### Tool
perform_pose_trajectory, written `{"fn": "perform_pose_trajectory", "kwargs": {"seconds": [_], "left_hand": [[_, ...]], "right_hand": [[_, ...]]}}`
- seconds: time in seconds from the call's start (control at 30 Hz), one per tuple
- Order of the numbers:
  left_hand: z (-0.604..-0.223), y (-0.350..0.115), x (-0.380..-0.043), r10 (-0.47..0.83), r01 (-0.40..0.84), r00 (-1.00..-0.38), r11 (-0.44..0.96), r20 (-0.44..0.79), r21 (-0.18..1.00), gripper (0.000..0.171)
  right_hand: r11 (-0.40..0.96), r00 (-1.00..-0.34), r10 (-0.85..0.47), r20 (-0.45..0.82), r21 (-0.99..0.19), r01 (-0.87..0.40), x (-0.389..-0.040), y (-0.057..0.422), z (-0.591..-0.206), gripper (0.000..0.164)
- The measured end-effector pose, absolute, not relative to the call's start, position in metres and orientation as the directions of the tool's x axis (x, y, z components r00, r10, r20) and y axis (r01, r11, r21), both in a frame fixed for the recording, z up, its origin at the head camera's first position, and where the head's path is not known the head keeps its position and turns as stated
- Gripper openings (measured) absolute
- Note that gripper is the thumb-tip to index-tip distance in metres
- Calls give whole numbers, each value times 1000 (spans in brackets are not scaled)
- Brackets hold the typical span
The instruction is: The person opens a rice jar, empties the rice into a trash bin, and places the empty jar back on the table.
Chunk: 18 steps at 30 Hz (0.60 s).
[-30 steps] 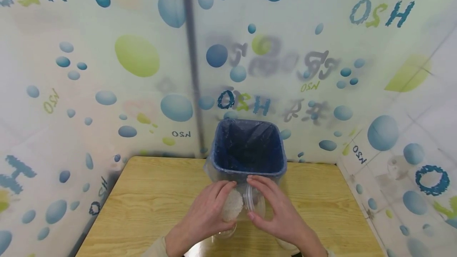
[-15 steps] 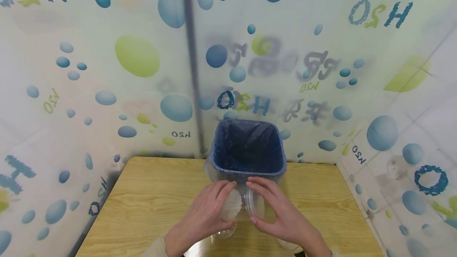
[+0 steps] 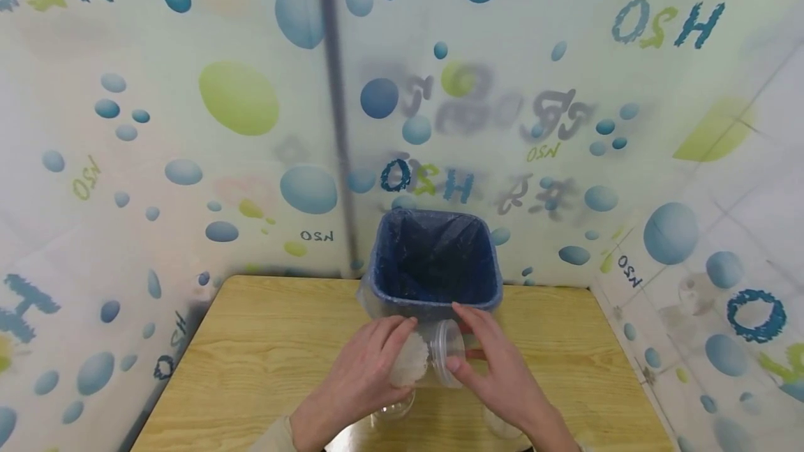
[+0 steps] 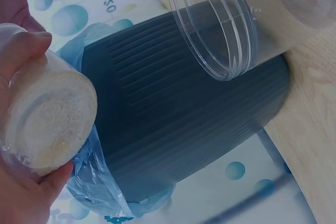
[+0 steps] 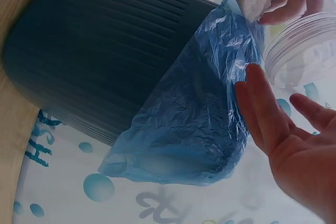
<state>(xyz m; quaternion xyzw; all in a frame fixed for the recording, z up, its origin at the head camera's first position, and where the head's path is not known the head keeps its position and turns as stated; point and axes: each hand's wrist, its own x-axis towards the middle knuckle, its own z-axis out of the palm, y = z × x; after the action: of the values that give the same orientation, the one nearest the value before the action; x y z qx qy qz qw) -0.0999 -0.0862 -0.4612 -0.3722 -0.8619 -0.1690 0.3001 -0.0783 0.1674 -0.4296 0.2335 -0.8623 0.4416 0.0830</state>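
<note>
My left hand (image 3: pixel 361 372) grips a clear plastic jar (image 3: pixel 447 353) lying on its side in the air, just in front of the bin. White grainy contents (image 3: pixel 410 361) fill its left part. In the left wrist view, the jar's bottom (image 4: pixel 50 121) shows a pale, packed surface between thumb and fingers. At the jar's ringed right end, my right hand (image 3: pixel 502 375) has its fingers spread, close around the rim. A gap separates that hand (image 5: pixel 302 150) from the jar's ringed end (image 5: pixel 299 48) in the right wrist view. Whether this end is covered cannot be made out.
A dark bin (image 3: pixel 436 257) with a blue bag liner (image 5: pixel 194 108) stands at the table's back. An open clear jar (image 4: pixel 226 30) stands on the wooden table (image 3: pixel 270 340) below my left hand. Another round thing (image 3: pixel 502 427) is partly hidden by my right wrist.
My right hand's fingers have loosened from the ringed end and shifted to the right, with the rim now more visible. My left hand and the jar stay nearly still.
</note>
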Motion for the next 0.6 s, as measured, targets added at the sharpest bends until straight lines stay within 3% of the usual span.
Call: {"fn": "perform_pose_trajectory", "kwargs": {"seconds": [0.27,0.6], "left_hand": [[-463,-86,-102,528,750,-528,658,665,73,101],[-463,-86,-102,532,745,-529,665,661,61,101]], "right_hand": [[506,-929,-293,225,-788,-350,-76,165,-425,60],[459,-887,-337,315,-768,-447,-75,166,-426,60]]}}
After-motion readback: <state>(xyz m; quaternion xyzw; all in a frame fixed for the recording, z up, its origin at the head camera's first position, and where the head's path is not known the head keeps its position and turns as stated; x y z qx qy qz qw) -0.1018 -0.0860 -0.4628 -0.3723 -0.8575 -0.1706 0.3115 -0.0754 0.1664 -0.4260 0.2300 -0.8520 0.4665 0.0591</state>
